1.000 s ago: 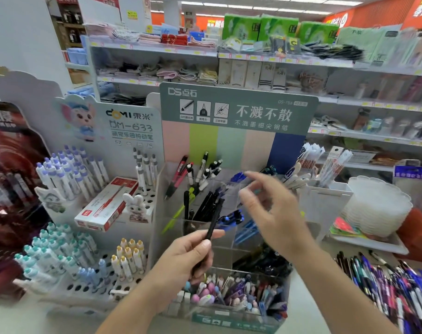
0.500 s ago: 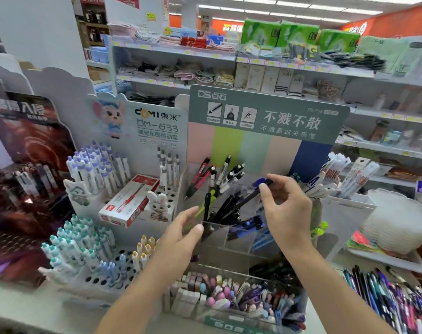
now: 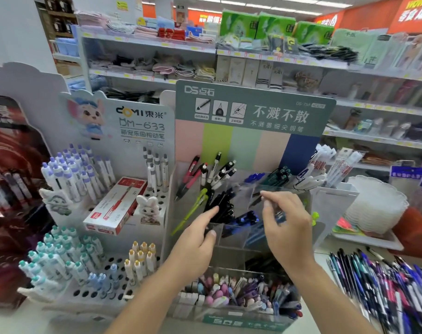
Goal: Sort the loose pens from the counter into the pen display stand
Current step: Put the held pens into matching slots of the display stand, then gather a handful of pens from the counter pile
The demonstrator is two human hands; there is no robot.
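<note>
The person stands in front of the pen display stand (image 3: 248,145), a clear tiered holder with a grey-green header card and pastel stripes behind its compartments. The left hand (image 3: 195,244) reaches to the middle tier; its fingers are spread and loose, the index finger points to the bunch of black pens (image 3: 223,203) in that compartment and the thumb lies at the clear front wall. It pinches nothing that can be seen. The right hand (image 3: 286,227) is above the compartment just beside, on the right, where blue pens (image 3: 246,219) lie tilted. Its fingers are bent and close together near the thumb, but this part is blurred, so it is not possible to tell if the grip holds a pen or not. The loose pens (image 3: 386,285) lie in a big mixed heap on the counter (image 3: 318,259) at the right, well apart from both hands. In the lowest tier of the stand there are many small pastel pens (image 3: 234,292). To the left stands a white display (image 3: 123,131) with a cartoon figure, with a red box (image 3: 116,206) on it.
</note>
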